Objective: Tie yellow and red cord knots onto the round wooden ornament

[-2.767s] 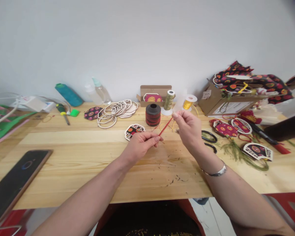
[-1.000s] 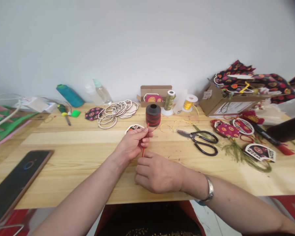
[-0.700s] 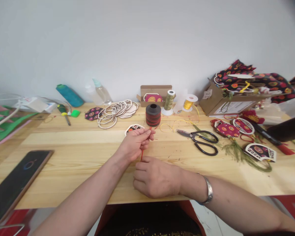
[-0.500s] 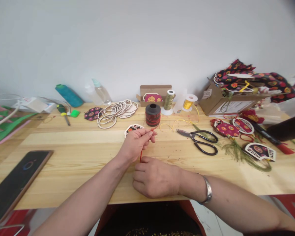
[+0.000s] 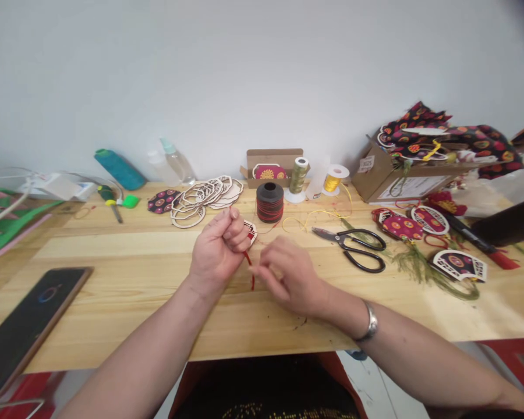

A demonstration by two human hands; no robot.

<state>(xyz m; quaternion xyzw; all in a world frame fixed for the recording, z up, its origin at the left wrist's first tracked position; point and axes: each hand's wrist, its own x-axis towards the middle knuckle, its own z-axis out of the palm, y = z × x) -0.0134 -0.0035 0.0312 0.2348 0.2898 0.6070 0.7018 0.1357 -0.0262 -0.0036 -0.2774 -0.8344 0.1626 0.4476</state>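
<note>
A thin red cord runs down out of my left hand, whose fingers are curled shut on it. A small tip of red shows above that hand's thumb. My right hand is beside the cord, slightly blurred, its fingers bent and the fingertips pinched at the cord's side. Below those fingertips the loose end hangs over the wood. Partly hidden behind my left hand lies a patterned piece with a white openwork frame. Beyond the hands stands a black spool of dark red thread.
Black-handled scissors lie to the right, near finished ornaments with green tassels. A cardboard box of patterned fabric stands at back right. White frames, a yellow cord spool and a green thread cone line the back. A phone lies left.
My left hand has turned palm-up and moved left and slightly nearer. My right hand has risen and shifted right, its fingers loosened from a fist. More of the cord's lower end shows.
</note>
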